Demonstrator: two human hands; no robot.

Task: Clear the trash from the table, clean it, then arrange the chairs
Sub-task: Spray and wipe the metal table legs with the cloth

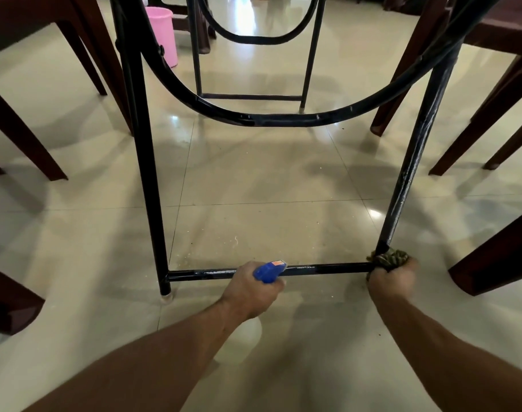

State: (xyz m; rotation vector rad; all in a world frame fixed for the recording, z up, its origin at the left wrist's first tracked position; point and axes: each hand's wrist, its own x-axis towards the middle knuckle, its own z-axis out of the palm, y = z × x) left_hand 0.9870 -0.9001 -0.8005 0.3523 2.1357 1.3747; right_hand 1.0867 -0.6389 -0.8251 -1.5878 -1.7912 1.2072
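at the left edge of the frame stand dark brown chair legs (25, 138), with a pink bucket (164, 31) at upper left behind the black metal table frame (147, 162), whose left leg drops to the tiled floor (254, 188). at lower centre the left hand (251, 289) is curled round the blue head of a spray bottle (268, 270), just in front of the frame's low crossbar (328, 267). at lower right the right hand (392, 281) is clenched on a mottled cloth (387, 258) pressed to the joint of crossbar and right leg, with more dark brown legs at the right edge.
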